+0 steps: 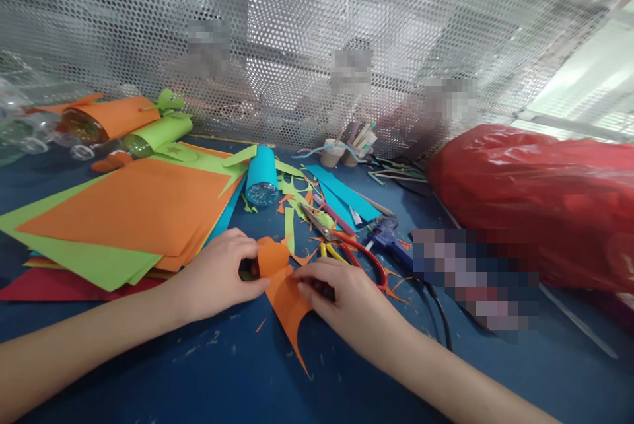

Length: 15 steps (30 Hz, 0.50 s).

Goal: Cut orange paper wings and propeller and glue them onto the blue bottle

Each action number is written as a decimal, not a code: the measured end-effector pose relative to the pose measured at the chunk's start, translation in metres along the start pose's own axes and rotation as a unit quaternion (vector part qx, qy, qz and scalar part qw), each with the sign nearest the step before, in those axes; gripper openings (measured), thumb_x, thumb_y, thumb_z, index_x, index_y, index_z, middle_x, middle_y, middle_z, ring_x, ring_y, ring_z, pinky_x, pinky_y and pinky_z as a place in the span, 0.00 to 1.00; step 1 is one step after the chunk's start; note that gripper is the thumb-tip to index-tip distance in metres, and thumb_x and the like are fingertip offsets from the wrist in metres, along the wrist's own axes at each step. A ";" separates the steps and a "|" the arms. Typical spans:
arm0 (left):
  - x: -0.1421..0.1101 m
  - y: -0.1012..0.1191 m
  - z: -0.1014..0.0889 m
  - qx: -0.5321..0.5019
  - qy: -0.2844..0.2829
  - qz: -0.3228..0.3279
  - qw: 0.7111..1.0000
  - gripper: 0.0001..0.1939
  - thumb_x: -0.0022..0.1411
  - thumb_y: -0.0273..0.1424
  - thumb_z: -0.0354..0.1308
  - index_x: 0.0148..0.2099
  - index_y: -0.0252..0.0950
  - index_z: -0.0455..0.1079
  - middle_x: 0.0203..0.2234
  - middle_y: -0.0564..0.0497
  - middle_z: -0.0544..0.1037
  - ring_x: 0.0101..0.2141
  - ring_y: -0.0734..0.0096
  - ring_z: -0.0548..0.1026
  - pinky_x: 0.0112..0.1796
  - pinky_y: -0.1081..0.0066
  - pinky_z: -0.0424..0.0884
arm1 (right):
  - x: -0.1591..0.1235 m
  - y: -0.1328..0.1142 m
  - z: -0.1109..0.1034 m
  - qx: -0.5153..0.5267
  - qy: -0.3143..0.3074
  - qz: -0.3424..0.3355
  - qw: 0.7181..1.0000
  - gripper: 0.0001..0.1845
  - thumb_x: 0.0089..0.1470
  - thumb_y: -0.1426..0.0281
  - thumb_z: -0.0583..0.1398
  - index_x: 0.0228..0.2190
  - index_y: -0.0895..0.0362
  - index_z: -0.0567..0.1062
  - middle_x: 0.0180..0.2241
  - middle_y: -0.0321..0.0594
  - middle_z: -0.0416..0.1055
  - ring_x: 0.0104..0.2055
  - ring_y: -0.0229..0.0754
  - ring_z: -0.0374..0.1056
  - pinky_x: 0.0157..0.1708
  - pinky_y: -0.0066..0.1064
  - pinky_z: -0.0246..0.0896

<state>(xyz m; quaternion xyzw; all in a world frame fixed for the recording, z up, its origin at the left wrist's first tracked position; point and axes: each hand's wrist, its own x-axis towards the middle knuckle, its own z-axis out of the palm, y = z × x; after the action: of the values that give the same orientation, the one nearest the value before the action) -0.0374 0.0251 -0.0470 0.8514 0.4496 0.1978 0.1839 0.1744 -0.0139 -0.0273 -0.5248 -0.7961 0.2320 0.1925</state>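
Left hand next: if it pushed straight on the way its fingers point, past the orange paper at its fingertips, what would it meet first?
Probably the right hand, whose fingers touch the orange paper on the side across from the left hand; exact depth is unclear in this view.

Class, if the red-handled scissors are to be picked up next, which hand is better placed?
Probably the right hand: it is close to the red handles of the scissors. The left hand is farther off, at the opposite side of the orange paper.
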 end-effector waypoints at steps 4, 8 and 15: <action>0.001 -0.002 -0.001 0.007 0.011 -0.010 1.000 0.08 0.60 0.35 0.56 0.33 0.39 0.73 0.32 0.49 0.77 0.39 0.58 0.72 0.39 0.62 0.69 | 0.003 0.004 -0.004 0.077 0.039 0.006 0.996 0.12 0.56 0.77 0.56 0.41 0.55 0.74 0.31 0.36 0.73 0.31 0.39 0.70 0.31 0.28 0.66; 0.001 -0.007 -0.002 0.057 0.067 0.025 0.996 0.09 0.62 0.33 0.56 0.30 0.38 0.70 0.30 0.49 0.76 0.38 0.59 0.71 0.39 0.62 0.69 | 0.011 0.017 -0.009 0.165 0.089 -0.019 0.982 0.10 0.58 0.74 0.54 0.43 0.54 0.67 0.32 0.36 0.69 0.35 0.39 0.69 0.35 0.30 0.66; 0.004 -0.015 -0.008 0.133 0.102 0.043 0.985 0.10 0.62 0.24 0.49 0.41 0.32 0.72 0.34 0.45 0.77 0.41 0.56 0.70 0.43 0.56 0.69 | 0.016 0.027 -0.011 0.227 0.114 -0.025 0.967 0.06 0.59 0.71 0.54 0.40 0.52 0.67 0.34 0.37 0.68 0.35 0.39 0.69 0.33 0.30 0.67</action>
<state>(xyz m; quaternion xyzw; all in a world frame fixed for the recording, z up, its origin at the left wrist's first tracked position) -0.0494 0.0378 -0.0471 0.8624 0.4509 0.2299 0.0131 0.1949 0.0116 -0.0324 -0.4705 -0.7082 0.3401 0.4017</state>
